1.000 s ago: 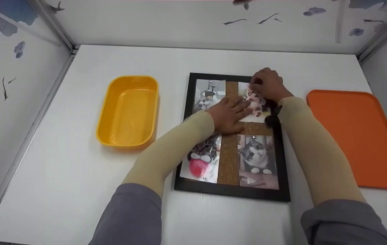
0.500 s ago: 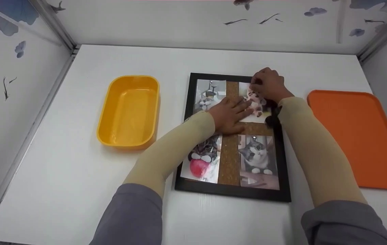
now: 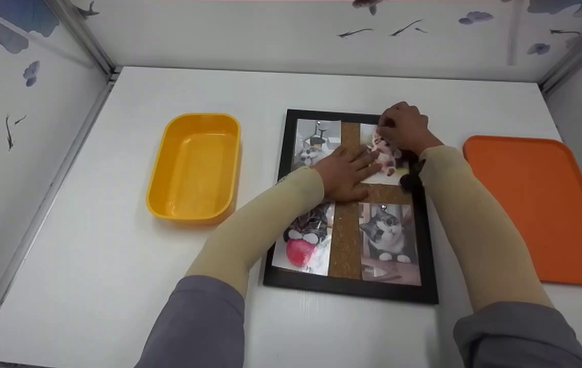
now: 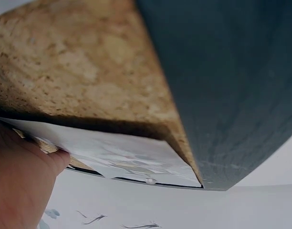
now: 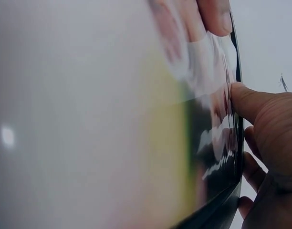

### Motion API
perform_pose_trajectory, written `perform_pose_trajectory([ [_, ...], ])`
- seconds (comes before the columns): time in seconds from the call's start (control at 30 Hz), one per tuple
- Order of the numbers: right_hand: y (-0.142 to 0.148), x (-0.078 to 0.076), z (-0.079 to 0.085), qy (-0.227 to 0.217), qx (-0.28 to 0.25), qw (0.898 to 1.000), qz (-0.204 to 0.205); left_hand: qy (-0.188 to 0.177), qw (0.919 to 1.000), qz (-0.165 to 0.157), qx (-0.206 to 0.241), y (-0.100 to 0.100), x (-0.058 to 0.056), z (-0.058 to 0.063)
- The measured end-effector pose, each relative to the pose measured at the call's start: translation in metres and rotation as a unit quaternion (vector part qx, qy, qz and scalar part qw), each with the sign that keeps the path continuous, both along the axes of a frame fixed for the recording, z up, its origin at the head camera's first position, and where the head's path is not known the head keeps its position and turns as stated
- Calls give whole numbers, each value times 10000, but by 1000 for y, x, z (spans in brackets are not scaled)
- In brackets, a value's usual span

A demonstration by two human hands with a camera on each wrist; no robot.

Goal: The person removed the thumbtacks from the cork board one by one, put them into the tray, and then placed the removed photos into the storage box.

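Note:
A black-framed cork board (image 3: 346,235) holds cat photos. My left hand (image 3: 344,174) lies spread over its middle, its fingertips on the upper right photo (image 3: 385,168). My right hand (image 3: 404,128) is curled at that photo's top edge, thumb and fingertips pinched where the other photos carry a small push pin (image 3: 383,207); the pin there is hidden by the fingers. The right wrist view shows the right thumb (image 5: 246,98) against the glossy photo (image 5: 203,109). In the left wrist view another photo (image 4: 131,155) bears a clear pin (image 4: 151,181) near its edge.
To the left of the board stands a deep yellow tub (image 3: 153,197). A flat orange tray (image 3: 541,204) lies to the right, beside my right sleeve. White panels with painted fish enclose the white table (image 3: 91,255).
Both hands hold the same pose on the board; only a very slight shift of the whole head view shows.

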State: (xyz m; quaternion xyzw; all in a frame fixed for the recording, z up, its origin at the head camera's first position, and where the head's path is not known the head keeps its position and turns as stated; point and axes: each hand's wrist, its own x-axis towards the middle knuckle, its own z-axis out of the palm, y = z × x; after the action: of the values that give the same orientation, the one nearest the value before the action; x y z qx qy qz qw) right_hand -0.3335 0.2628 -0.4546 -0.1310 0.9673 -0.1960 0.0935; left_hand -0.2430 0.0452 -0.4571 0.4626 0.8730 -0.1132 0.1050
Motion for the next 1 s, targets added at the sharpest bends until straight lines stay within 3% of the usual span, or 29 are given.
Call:
perform_pose_trajectory([
  [0.37,0,-2,-1,-3,146,9999,56,7,10000,-10,39,-1,2,2],
  [0.8,1,-3,-1,-29,-5,10000,-18,38,9999,59,-74,1,-2,-3],
  [1.0,1,-1,-2,-26,-51,10000,15,132,9998,-26,-111,1,0,0],
])
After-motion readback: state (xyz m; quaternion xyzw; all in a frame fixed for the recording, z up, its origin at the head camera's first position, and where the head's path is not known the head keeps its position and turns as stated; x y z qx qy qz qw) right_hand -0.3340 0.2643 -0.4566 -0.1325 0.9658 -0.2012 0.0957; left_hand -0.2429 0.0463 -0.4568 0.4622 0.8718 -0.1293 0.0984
